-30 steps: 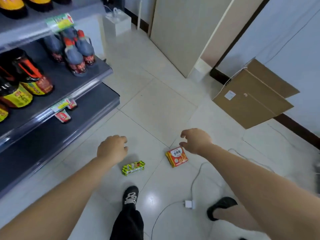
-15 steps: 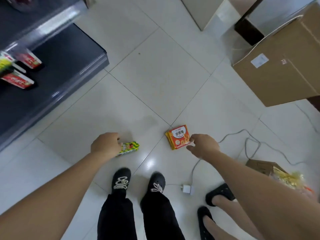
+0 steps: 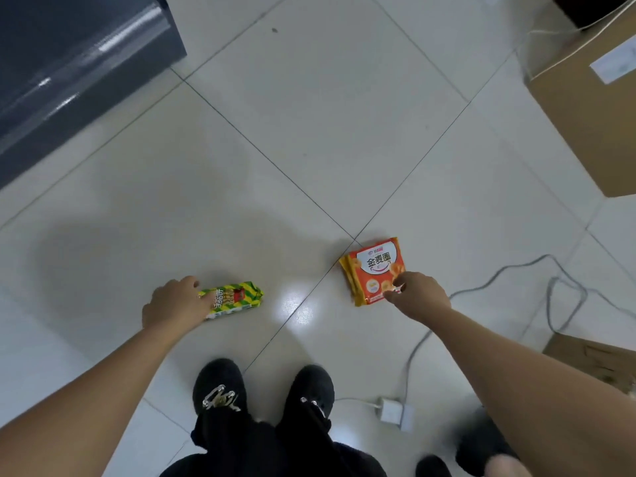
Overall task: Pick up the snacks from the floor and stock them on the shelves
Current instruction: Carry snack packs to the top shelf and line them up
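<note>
Green snack pack [image 3: 237, 299] partly beneath left hand [image 3: 175, 302]

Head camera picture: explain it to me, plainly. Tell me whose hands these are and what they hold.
No machine here: a person wears one camera on the head, looking down past their own arms at a tiled floor. The left hand grips one end of a green-and-yellow snack packet; the right hand pinches the corner of a stack of orange snack packets. Both snacks lie on the floor. Nearby: black shoes, a white charger with cable, a cardboard box, a dark shelf base.
</note>
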